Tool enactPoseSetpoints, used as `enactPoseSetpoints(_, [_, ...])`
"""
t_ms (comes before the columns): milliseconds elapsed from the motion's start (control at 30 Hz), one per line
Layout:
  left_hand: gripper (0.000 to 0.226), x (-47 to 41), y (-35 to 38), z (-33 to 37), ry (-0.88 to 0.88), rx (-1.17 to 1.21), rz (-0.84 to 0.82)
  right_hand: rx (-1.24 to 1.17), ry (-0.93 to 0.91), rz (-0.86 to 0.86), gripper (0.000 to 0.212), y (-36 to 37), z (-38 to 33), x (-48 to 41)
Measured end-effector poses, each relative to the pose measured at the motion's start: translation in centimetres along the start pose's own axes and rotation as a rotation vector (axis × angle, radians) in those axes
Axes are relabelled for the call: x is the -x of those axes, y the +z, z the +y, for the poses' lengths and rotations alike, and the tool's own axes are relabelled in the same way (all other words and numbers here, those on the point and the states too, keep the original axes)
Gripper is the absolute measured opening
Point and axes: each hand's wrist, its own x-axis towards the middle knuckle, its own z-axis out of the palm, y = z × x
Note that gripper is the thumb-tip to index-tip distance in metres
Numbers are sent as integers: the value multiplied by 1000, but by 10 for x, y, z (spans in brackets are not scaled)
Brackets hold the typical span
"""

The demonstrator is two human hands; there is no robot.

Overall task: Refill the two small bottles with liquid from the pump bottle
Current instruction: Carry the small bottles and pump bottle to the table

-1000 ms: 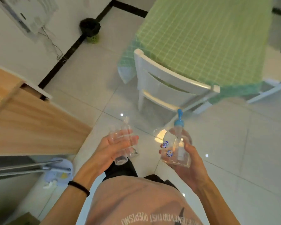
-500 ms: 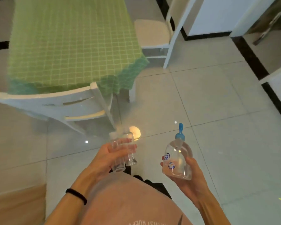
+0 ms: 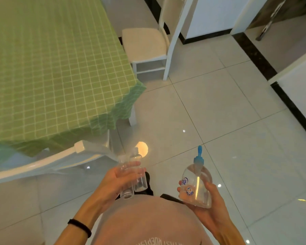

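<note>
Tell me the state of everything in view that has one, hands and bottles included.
two small bottles: side by side in the left hand, apparently empty.
pump bottle: upright in the right hand, pump fitted, mostly full of clear liquid.
left hand: grips both small bottles.
right hand: grips the pump bottle's base.
table: covered with a green checked cloth.

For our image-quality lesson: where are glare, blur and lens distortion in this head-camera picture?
Head view: round glare patch on the glossy floor; near chair smeared by motion blur; wide lens bends the tablecloth grid; pump bottle in the right hand looks fairly sharp.
</note>
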Motion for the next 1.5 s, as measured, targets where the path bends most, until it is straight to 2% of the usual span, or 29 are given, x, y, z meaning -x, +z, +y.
enactPoseSetpoints(33, [46, -9, -3, 9, -3, -22, -13, 13, 12, 10, 88, 8, -6, -8])
enactPoseSetpoints(133, [61, -36, -4, 34, -26, -59, -42, -27, 49, 13, 61, 21, -22, -31])
enactPoseSetpoints(233, [64, -63, 3, 63, -15, -71, -57, -51, 38, 40, 53, 36, -47, -54])
enactPoseSetpoints(333, [54, -97, 16, 92, -30, -94, -86, 1, 5, 66, 63, 48, -76, -80])
enactPoseSetpoints(433, [53, -135, 31, 121, -45, -84, -88, 34, 18, 95, 65, 54, -110, -109])
enactPoseSetpoints(533, [53, -176, 48, 149, -44, -84, -96, 73, 46, 73, 67, 62, -152, -140])
enactPoseSetpoints(667, [41, -233, 77, 187, -66, -94, -102, 149, 30, 21, 66, 78, -218, -183])
enactPoseSetpoints(733, [42, -258, 90, 209, -66, -130, -103, 158, 30, -5, 65, 88, -251, -202])
enactPoseSetpoints(867, [54, -303, 112, 258, -9, -87, -32, 183, 48, -60, 80, 108, -314, -245])
enactPoseSetpoints(933, [54, -322, 117, 278, 8, -36, 14, 251, 25, -78, 75, 119, -342, -267])
enactPoseSetpoints(1033, [52, -343, 117, 302, 35, 35, 98, 308, 36, -89, 58, 136, -377, -301])
enactPoseSetpoints(1167, [62, -375, 106, 334, 63, 82, 152, 377, 86, -104, 82, 168, -413, -350])
enactPoseSetpoints(1267, [65, -408, 91, 357, 67, 157, 161, 421, 102, -132, 90, 197, -434, -391])
enactPoseSetpoints(1500, [45, -487, 55, 429, 77, 245, 191, 425, 147, -205, 72, 288, -485, -477])
